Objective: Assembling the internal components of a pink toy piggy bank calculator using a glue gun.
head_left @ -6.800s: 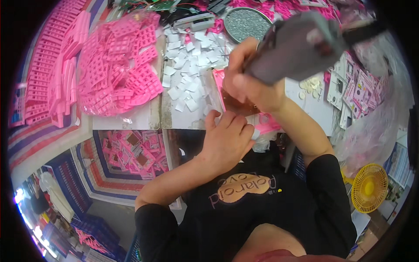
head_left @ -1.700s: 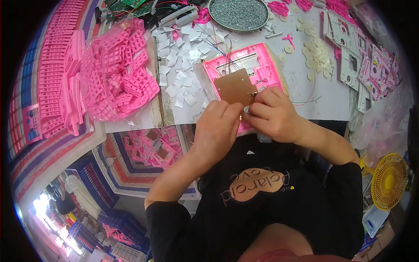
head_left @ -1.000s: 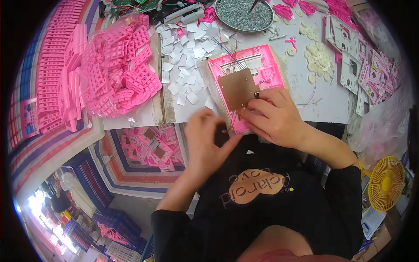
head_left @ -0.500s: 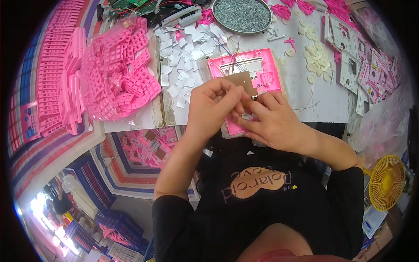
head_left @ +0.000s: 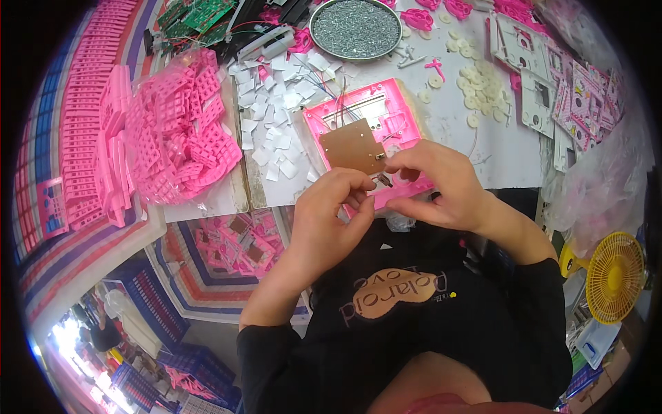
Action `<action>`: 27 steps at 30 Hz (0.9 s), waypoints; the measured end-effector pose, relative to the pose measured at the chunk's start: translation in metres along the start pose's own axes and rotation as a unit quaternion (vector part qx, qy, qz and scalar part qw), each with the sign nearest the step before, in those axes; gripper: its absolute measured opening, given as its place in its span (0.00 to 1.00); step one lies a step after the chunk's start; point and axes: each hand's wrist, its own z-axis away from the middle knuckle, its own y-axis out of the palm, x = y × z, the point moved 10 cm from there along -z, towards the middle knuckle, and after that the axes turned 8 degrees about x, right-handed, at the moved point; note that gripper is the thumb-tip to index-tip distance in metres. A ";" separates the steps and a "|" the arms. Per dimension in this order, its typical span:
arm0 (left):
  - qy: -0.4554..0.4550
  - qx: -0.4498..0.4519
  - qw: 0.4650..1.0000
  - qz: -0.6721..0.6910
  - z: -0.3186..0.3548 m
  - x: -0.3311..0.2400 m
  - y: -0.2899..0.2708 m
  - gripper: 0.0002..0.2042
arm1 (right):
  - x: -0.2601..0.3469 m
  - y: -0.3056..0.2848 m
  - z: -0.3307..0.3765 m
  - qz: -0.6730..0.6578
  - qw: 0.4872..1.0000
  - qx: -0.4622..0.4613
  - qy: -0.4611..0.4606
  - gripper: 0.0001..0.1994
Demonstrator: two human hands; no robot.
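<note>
A pink plastic housing lies tilted at the table's front edge, with a brown circuit board resting over its left part. Thin wires run from the housing's upper left. My left hand is at the housing's near left corner, fingers curled. At its fingertips is a small dark-and-metal part, seemingly pinched there; its exact kind is too small to make out. Over the housing's near right side is my right hand, thumb and index finger spread apart around that part, gripping nothing visible.
White paper pieces lie left of the housing, beside a bag of pink keypad-like parts. A round tray of screws stands behind. Cream discs and white panels are to the right. A yellow fan is at lower right.
My hands have come apart and moved nearer my body, uncovering the brown board, which now lies flatter in the housing. The small part shows between them. The whole view has shifted slightly.
</note>
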 end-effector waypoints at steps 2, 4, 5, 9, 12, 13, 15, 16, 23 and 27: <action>0.013 0.005 1.000 -0.017 -0.002 -0.006 0.004 0.10 | 0.008 0.001 -0.001 0.029 0.999 0.014 -0.022 0.19; 0.019 0.022 0.999 -0.028 -0.003 -0.007 0.009 0.11 | 0.018 0.003 -0.001 0.097 0.989 0.029 -0.104 0.17; 0.022 0.030 0.999 -0.033 -0.004 -0.007 0.012 0.12 | 0.018 0.000 0.002 0.110 0.989 0.020 -0.102 0.15; 0.056 -0.057 0.989 -0.127 0.003 -0.027 0.014 0.18 | 0.004 -0.010 0.021 0.175 0.982 0.029 -0.063 0.11; 0.145 0.020 0.966 -0.215 0.010 -0.030 0.047 0.19 | 0.000 -0.003 0.034 0.212 0.973 0.053 -0.075 0.10; 0.151 0.023 0.960 -0.233 0.008 -0.025 0.052 0.17 | 0.002 0.001 0.038 0.220 0.970 0.057 -0.090 0.09; 0.156 0.025 0.956 -0.246 0.008 -0.014 0.056 0.14 | 0.002 0.006 0.047 0.244 0.964 0.045 -0.097 0.09; 0.157 0.026 0.954 -0.253 0.009 -0.010 0.057 0.13 | 0.003 0.008 0.050 0.254 0.961 0.040 -0.101 0.09; 0.119 0.035 0.958 -0.258 0.005 -0.005 0.053 0.09 | -0.024 0.007 0.034 0.190 0.973 0.114 -0.061 0.10; 0.123 0.037 0.959 -0.253 0.004 -0.004 0.052 0.10 | -0.023 0.011 0.031 0.192 0.967 0.118 -0.116 0.10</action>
